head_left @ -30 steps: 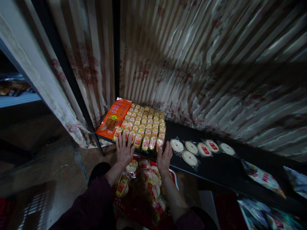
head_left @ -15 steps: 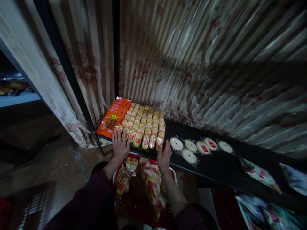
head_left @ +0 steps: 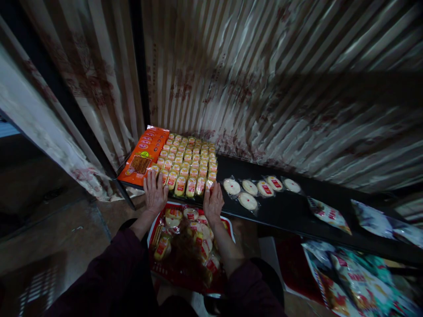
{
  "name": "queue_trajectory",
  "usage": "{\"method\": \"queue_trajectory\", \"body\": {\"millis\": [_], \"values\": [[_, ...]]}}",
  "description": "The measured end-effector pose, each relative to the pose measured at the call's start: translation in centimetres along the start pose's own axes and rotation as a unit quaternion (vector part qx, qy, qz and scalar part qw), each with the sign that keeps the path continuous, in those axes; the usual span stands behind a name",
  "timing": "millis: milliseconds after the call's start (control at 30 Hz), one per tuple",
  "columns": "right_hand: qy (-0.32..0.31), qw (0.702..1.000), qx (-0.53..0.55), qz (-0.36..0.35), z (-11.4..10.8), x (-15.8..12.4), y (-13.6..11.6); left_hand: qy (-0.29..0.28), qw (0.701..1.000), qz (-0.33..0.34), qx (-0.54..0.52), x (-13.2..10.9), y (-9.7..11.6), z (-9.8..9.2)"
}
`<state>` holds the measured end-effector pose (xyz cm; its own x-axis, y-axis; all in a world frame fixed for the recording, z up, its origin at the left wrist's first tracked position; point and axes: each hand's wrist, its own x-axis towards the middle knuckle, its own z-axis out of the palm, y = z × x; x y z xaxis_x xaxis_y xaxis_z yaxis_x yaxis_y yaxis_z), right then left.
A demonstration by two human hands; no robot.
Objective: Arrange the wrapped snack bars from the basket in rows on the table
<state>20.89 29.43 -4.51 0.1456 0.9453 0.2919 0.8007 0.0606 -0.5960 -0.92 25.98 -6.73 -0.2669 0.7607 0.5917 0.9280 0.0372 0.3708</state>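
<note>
Rows of small yellow wrapped cakes (head_left: 185, 165) stand packed together on a dark shelf (head_left: 280, 211). My left hand (head_left: 154, 193) lies at the front left corner of the rows, its fingers stretched out over the nearest cakes. At the front right corner, my right hand (head_left: 213, 200) touches the end cake with its fingers extended. Neither hand grips anything. An orange snack packet (head_left: 145, 152) lies flat to the left of the rows. Below my hands is a red basket (head_left: 168, 275) holding loose wrapped cakes and round biscuits.
Several round wrapped biscuits (head_left: 248, 201) lie on the shelf to the right, with a snack bag (head_left: 328, 214) farther along. A striped curtain (head_left: 244, 79) hangs behind. Dark posts (head_left: 139, 61) frame the left end. More bags (head_left: 357, 277) fill a container at lower right.
My right hand has moved against the front right end of the cake rows. My left hand stays at the left corner. The view has shifted slightly to the right.
</note>
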Motion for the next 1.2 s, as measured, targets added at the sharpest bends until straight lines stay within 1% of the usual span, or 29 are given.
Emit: {"method": "queue_trajectory", "body": {"millis": [167, 267, 333, 400, 500, 533, 633, 800, 1033, 1200], "values": [[-0.004, 1.0, -0.004, -0.003, -0.1, -0.1, 0.1, 0.005, 1.0, 0.004, 0.013, -0.1, -0.1, -0.2], [0.012, 1.0, 0.008, -0.02, -0.2, -0.2, 0.5, 0.015, 1.0, 0.003, 0.013, -0.3, 0.0, -0.6], [0.025, 0.999, 0.011, -0.032, -0.3, -0.4, 0.6, 0.015, 1.0, 0.012, 0.015, -0.8, 0.4, -1.0], [0.034, 0.998, 0.009, -0.053, -0.3, -0.8, 0.6, -0.005, 0.999, 0.042, 0.016, -1.7, 1.3, -1.5], [0.041, 0.994, 0.008, -0.097, -0.3, -1.6, 0.5, -0.072, 0.99, 0.12, 0.008, -3.6, 3.0, -2.0], [0.042, 0.993, 0.009, -0.109, -0.2, -1.9, 0.5, -0.091, 0.986, 0.136, 0.006, -4.1, 3.5, -2.1], [0.042, 0.992, 0.014, -0.119, -0.1, -2.6, 0.5, -0.119, 0.982, 0.146, 0.01, -5.1, 4.6, -2.1], [0.029, 0.992, 0.015, -0.119, 0.0, -2.8, 1.0, -0.135, 0.979, 0.155, 0.015, -4.8, 4.6, -1.7], [0.015, 0.992, 0.019, -0.122, 0.0, -2.8, 1.0, -0.137, 0.977, 0.162, 0.004, -4.4, 4.4, -1.4], [0.019, 0.993, 0.012, -0.117, -0.7, -3.1, 0.8, -0.132, 0.978, 0.163, -0.014, -4.5, 4.3, -1.3]]}}
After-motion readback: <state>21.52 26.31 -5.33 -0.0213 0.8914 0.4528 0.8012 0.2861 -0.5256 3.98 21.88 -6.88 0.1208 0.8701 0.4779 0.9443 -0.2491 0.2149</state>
